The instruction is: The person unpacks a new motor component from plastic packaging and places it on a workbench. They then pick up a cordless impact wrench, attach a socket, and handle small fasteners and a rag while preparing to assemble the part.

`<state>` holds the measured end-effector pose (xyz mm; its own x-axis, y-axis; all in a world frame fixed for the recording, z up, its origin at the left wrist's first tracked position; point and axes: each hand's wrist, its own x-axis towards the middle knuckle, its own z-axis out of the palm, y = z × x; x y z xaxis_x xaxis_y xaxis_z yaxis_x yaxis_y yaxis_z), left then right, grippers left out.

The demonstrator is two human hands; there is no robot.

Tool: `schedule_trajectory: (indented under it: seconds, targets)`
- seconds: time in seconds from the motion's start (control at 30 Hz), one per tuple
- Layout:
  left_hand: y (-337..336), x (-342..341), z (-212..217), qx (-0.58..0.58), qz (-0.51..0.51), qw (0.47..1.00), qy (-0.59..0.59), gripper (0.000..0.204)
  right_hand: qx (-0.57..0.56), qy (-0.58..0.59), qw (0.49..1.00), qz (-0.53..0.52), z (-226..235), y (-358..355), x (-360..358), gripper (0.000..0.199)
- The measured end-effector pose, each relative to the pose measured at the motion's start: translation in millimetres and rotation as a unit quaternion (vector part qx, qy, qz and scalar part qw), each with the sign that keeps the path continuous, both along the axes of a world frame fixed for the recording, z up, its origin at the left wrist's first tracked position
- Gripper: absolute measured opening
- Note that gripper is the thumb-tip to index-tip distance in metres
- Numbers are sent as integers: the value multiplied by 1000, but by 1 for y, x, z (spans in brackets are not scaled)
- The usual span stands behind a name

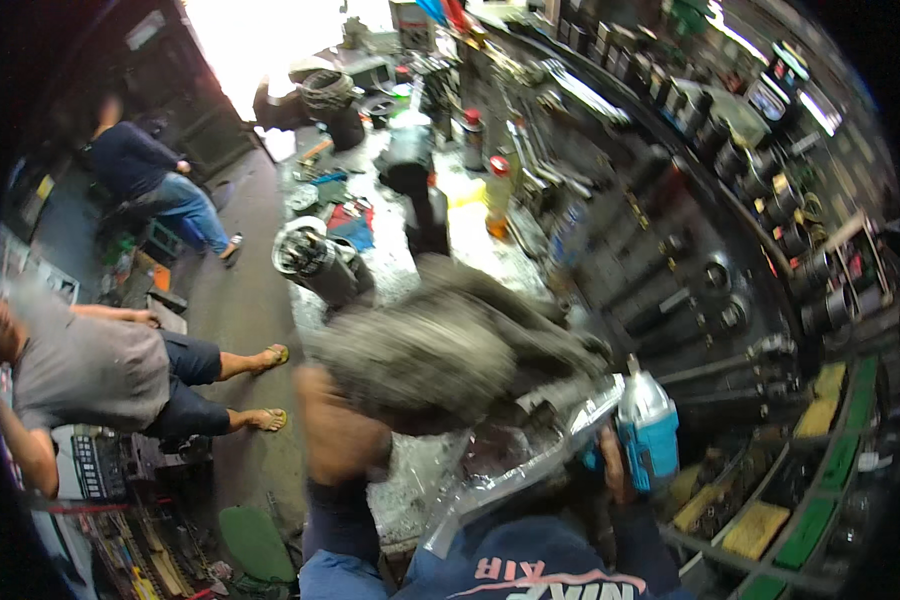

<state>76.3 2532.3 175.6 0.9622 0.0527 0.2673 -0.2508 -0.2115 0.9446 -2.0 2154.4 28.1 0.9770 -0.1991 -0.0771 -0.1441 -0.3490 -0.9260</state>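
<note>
1. The left hand's [342, 430] grip, blurred, meets the left end of a grey cloth; its fingers are hidden, so I cannot tell how far it is closed. The right hand's [616, 466] grip is wrapped around a teal power tool.
2. On the left of the table [402, 482], a metal can [315, 258] tilts, its round end toward the upper left; its contents are unclear.
3. Farther back, a dark pot [346, 130] has a coiled bundle at its top.
4. The grey cloth [420, 352] hangs over the table's middle, its long axis running left to right.
5. Behind it, a red-capped bottle [498, 200] contains orange-yellow liquid.
6. A clear bag [505, 480] slants from lower left to upper right, with something dark in or under it.
7. Right of the bag, the power tool [652, 436] points its silver nose away from the person.
8. At far right, a divided tray [740, 565] has green and yellow pieces in its sections.
</note>
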Motion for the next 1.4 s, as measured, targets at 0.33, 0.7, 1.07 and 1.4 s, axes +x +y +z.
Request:
schedule_trajectory:
  seconds: [0.33, 0.7, 1.07, 1.4]
  targets:
    - [74, 20, -16, -75, 180, 972, -129, 55, 29, -8, 998, -46, 15, 23, 3, 23]
    - [6, 66, -32, -175, 66, 981, -40, 44, 96, 61, 992, -50, 3, 14, -14, 40]
    - [-65, 65, -91, 235, -109, 947, 189, 75, 68, 12, 995, -74, -11, 11, -10, 30]
    - [-67, 51, -100, 164, -116, 960, 196, 41, 69, -60, 993, -79, -1, 19, -6, 17]
